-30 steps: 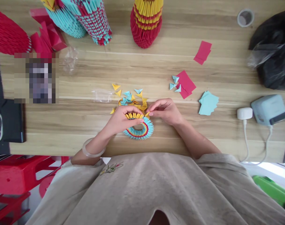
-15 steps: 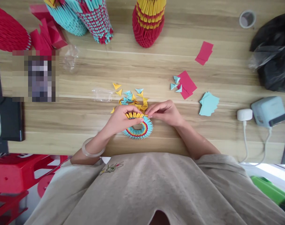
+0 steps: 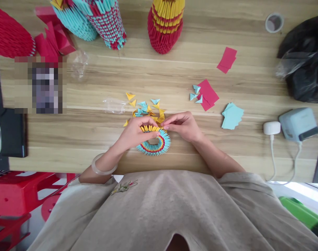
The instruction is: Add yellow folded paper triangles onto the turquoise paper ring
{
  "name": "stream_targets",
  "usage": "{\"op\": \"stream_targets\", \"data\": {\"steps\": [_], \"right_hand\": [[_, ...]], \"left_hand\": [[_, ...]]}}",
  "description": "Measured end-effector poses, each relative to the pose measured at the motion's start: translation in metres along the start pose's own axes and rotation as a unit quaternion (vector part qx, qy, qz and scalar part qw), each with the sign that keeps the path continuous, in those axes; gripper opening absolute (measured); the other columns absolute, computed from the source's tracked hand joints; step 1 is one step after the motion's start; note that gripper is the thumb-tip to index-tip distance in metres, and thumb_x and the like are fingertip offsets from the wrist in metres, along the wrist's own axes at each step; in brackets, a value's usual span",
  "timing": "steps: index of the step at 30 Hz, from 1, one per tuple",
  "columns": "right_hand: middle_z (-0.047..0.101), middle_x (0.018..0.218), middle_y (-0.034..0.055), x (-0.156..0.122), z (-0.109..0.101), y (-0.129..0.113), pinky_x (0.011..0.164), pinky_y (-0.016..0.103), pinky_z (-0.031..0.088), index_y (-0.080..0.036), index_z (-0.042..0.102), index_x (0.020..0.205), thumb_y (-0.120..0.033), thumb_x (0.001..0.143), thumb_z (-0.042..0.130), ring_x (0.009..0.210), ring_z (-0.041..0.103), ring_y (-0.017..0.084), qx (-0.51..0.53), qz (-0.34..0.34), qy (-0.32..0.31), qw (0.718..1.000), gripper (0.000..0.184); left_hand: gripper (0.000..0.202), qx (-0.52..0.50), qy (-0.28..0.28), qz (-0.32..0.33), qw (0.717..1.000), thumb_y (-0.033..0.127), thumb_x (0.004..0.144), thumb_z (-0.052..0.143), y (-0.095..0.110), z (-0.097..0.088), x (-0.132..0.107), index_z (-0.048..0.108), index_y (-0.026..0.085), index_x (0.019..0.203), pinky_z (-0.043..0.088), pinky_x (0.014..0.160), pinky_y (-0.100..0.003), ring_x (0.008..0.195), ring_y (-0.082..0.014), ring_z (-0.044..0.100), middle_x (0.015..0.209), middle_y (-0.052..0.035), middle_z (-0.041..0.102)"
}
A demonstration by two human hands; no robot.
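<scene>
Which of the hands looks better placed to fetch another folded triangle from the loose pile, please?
Probably the right hand: its fingertips sit at the paper ring's far edge beside the loose triangles, while the left hand cups the ring.

Left hand (image 3: 136,132) gripping the far-left rim of a folded-paper ring (image 3: 155,143); right hand (image 3: 183,125) pinching at its far-right edge. Loose yellow and blue paper triangles (image 3: 145,108) just beyond, on the wooden table (image 3: 69,132).
</scene>
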State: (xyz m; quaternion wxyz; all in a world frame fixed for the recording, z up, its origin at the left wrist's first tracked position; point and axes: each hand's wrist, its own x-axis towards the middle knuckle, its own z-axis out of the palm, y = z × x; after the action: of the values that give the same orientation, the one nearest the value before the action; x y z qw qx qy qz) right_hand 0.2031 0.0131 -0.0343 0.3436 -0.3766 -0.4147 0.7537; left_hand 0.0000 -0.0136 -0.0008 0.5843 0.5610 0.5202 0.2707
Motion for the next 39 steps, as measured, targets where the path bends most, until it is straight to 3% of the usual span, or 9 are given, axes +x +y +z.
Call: {"op": "stream_targets", "data": {"steps": [11, 18, 29, 39], "right_hand": [[0.079, 0.074, 0.0012, -0.001, 0.005, 0.001, 0.066, 0.024, 0.06, -0.023, 0.079, 0.071, -0.019, 0.062, 0.087, 0.068, 0.073, 0.013, -0.004, 0.005, -0.001, 1.0, 0.012], [0.079, 0.075, 0.0008, -0.001, 0.005, 0.001, 0.066, 0.022, 0.06, -0.023, 0.079, 0.07, -0.018, 0.063, 0.086, 0.068, 0.073, 0.012, -0.011, -0.009, -0.019, 1.0, 0.011], [0.079, 0.079, 0.0013, -0.001, 0.001, -0.002, 0.066, 0.021, 0.06, -0.021, 0.079, 0.075, -0.013, 0.064, 0.084, 0.071, 0.073, 0.011, 0.003, -0.028, -0.072, 0.997, 0.014], [0.078, 0.076, 0.0023, -0.001, -0.001, -0.002, 0.065, 0.021, 0.059, -0.02, 0.078, 0.071, -0.016, 0.065, 0.084, 0.069, 0.072, 0.011, 0.004, -0.032, -0.082, 0.996, 0.01]], "left_hand": [[0.018, 0.03, -0.035, -0.012, 0.999, 0.031, 0.071, 0.077, -0.003, -0.004, 0.0, 0.07, 0.015, 0.076, 0.041, 0.061, -0.023, 0.066, -0.0118, 0.057, 0.073, -0.0005, 0.069], [0.016, -0.013, -0.053, -0.019, 0.998, 0.026, 0.068, 0.079, -0.003, -0.006, 0.001, 0.07, 0.015, 0.075, 0.043, 0.058, -0.021, 0.061, -0.01, 0.057, 0.07, 0.0007, 0.069], [0.018, -0.11, -0.074, -0.095, 0.987, 0.015, 0.063, 0.081, 0.0, -0.005, 0.0, 0.068, 0.014, 0.075, 0.045, 0.049, -0.018, 0.049, -0.0067, 0.055, 0.06, 0.0049, 0.065], [0.026, -0.122, -0.076, -0.155, 0.977, 0.022, 0.057, 0.085, 0.009, -0.004, 0.002, 0.065, 0.013, 0.071, 0.042, 0.044, -0.018, 0.045, -0.0075, 0.054, 0.055, 0.0047, 0.062]]}}
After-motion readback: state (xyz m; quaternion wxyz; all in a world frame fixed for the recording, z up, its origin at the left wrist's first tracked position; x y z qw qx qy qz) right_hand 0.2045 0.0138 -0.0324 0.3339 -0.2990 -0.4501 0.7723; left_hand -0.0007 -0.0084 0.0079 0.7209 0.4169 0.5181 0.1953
